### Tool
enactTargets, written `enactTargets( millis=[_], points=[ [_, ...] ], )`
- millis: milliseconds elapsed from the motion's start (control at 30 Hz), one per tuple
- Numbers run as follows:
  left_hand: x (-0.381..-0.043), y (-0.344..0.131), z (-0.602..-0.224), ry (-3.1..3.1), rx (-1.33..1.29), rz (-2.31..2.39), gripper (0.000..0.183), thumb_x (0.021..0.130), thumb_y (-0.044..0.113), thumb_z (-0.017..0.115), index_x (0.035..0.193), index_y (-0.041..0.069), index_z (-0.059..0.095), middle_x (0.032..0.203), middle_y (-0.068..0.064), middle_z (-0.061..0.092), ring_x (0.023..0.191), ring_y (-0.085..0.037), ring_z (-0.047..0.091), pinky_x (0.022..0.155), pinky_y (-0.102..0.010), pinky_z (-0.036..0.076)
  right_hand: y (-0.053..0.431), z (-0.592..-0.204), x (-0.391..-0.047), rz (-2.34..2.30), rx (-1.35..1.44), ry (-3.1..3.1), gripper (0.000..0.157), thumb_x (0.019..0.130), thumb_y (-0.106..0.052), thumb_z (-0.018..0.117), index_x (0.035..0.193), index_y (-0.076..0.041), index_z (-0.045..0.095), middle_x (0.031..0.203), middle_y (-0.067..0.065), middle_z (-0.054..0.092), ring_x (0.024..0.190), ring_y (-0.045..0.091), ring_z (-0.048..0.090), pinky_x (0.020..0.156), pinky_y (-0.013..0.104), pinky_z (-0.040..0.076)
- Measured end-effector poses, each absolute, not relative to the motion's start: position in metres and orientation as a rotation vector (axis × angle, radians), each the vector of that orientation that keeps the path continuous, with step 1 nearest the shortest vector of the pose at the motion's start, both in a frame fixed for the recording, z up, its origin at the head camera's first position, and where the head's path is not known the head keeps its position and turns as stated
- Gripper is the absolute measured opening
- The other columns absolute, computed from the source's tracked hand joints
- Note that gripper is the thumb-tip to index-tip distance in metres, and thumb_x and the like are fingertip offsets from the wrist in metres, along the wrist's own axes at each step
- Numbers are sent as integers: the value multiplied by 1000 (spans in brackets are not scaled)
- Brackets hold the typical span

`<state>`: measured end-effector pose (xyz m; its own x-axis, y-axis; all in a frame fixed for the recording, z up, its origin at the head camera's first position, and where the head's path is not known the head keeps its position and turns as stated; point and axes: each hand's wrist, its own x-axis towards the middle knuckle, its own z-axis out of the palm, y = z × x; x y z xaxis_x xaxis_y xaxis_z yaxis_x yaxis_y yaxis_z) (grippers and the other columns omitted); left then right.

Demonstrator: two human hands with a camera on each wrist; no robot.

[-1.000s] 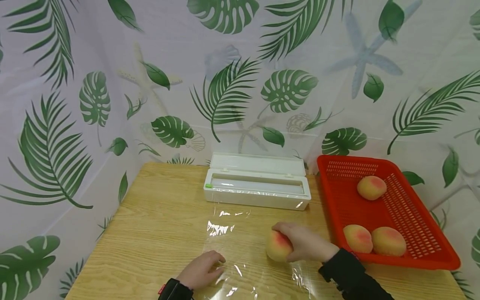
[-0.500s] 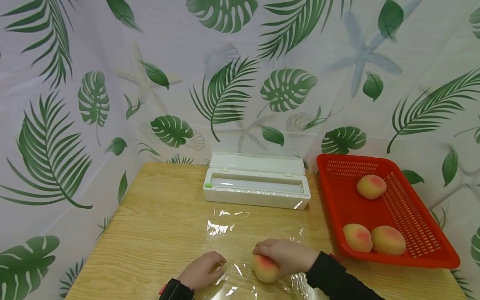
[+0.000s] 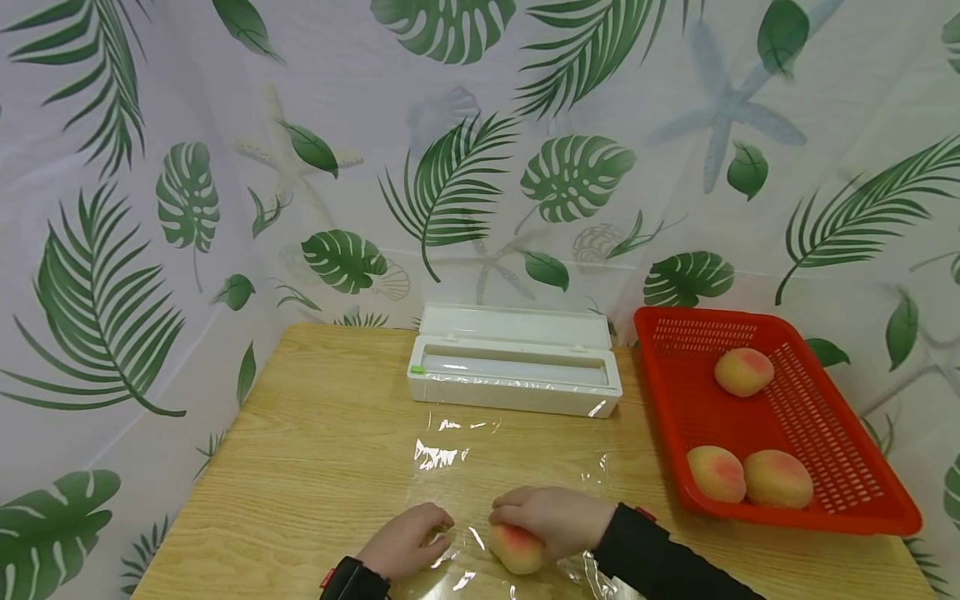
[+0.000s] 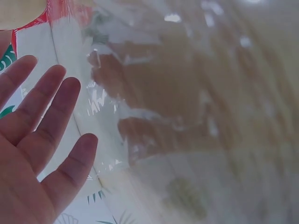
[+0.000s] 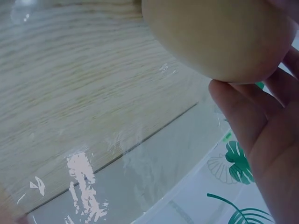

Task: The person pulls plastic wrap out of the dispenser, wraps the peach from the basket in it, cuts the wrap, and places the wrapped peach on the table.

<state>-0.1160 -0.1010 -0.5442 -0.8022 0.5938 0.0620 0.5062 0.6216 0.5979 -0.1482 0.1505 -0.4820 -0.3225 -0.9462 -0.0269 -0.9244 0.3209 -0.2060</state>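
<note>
My right hand (image 3: 557, 521) grips a yellow peach (image 3: 517, 550) with a red blush, low over the clear plastic wrap (image 3: 450, 454) on the table. In the right wrist view the fingers curl about the peach (image 5: 224, 37) from one side. To the left of it, my left hand (image 3: 405, 540) rests at the wrap with nothing in it; its fingers (image 4: 51, 109) show spread and nearly straight in the left wrist view. The wrap runs toward me from a white dispenser box (image 3: 513, 400), whose lid stands raised at the back and whose roll lies inside.
A red plastic basket (image 3: 862, 467) stands on the right of the wooden table (image 3: 300, 442), holding a peach (image 3: 744, 372) at the back and two more at the front. A leaf-printed curtain (image 3: 480, 167) hangs behind the table.
My right hand has carried the peach leftward and toward me, nearer the left hand. The left hand, the dispenser and the basket have stayed in place.
</note>
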Motion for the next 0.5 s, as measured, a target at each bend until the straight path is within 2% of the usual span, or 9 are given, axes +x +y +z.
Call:
enactTargets(
  millis=[500],
  points=[
    [-116, -99, -544, 2695, 927, 942, 15, 85, 17, 57, 93, 5, 60, 88, 0, 57, 80, -8, 51, 72, -26, 44, 144, -484, -146, -98, -1812, 2355, 62, 55, -6, 76, 112, -14, 55, 114, 0, 54, 109, 14, 47, 87, 24, 40]
  ],
)
